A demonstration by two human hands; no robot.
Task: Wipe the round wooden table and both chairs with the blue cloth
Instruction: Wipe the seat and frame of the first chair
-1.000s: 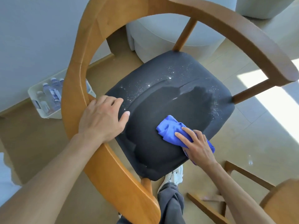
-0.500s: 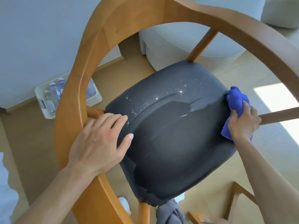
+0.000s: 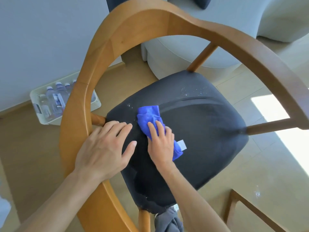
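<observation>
A chair with a curved wooden frame (image 3: 103, 52) and a dark padded seat (image 3: 209, 136) fills the view from above. White specks lie on the seat's far part. The blue cloth (image 3: 151, 118), bunched, with a white tag, lies on the seat's left part. My right hand (image 3: 161, 142) presses down on the cloth with straight fingers. My left hand (image 3: 103, 148) rests flat over the wooden rail and the seat's left edge, fingers spread. The round table is out of view.
A white bin of plastic bottles (image 3: 50, 101) stands on the floor by the wall at left. A pale upholstered seat (image 3: 184, 52) sits behind the chair. Part of another wooden frame (image 3: 247, 208) shows at bottom right. Grey trouser leg (image 3: 168, 221) below.
My right hand swept the cloth from the seat's right edge across to its left part, next to my left hand. The view shifted slightly.
</observation>
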